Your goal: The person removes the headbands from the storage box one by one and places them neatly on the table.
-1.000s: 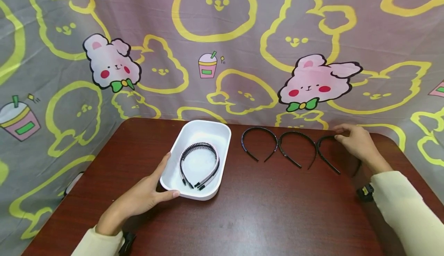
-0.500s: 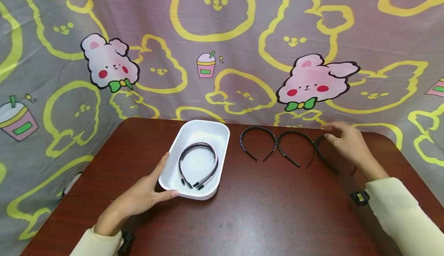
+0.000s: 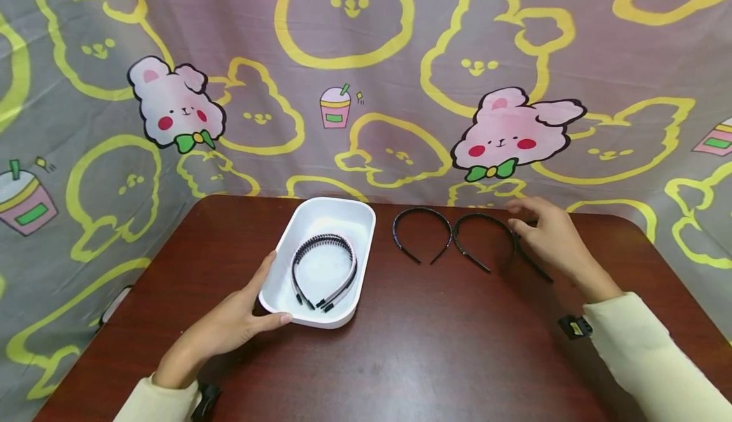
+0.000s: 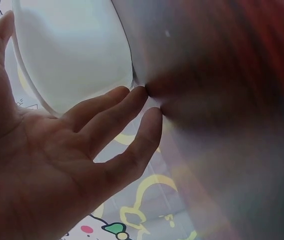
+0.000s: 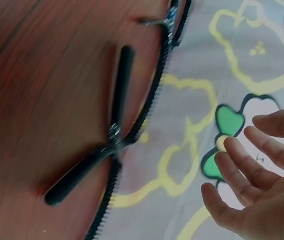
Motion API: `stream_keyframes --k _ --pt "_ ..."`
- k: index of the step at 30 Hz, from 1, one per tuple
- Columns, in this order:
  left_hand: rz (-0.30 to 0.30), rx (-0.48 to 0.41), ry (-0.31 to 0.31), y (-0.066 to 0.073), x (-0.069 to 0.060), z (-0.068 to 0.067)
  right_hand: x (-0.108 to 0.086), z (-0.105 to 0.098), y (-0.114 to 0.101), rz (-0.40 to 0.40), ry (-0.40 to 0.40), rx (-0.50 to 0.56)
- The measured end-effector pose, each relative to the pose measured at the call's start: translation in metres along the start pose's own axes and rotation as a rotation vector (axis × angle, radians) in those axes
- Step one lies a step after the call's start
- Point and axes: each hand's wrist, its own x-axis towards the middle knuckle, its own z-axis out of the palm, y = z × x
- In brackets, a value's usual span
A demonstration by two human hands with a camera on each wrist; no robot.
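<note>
Cartoon-print cloth backs the table. Your left hand, thumb and fingers spread, grips the near-left corner of the tray; headbands lie inside. Right of the tray (in a row) are three dark bands; your right hand hovers, loosely spread, over the farthest.

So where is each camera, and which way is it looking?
Head: worn on the head, facing forward and down at the table, white tub and patterned cloth; sleeves, left hand and right hand show.
Left wrist: worn on that wrist, facing the white tub; the left hand shows.
Right wrist: worn on that wrist, facing black headbands and patterned cloth; part of the right hand shows.
Shared: head and left wrist both show the white tub; head and right wrist, the black headbands.
</note>
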Motion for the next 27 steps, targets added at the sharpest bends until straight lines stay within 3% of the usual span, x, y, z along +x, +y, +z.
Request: stream_keyframes --k 16,27 --pt "0.016 -0.008 -0.012 0.001 0.000 -0.001 -0.005 0.011 -0.048 -0.102 -0.063 0.053" --pt "0.013 -0.008 -0.015 0.000 0.000 0.000 0.000 0.024 -0.066 -0.158 -0.070 0.082"
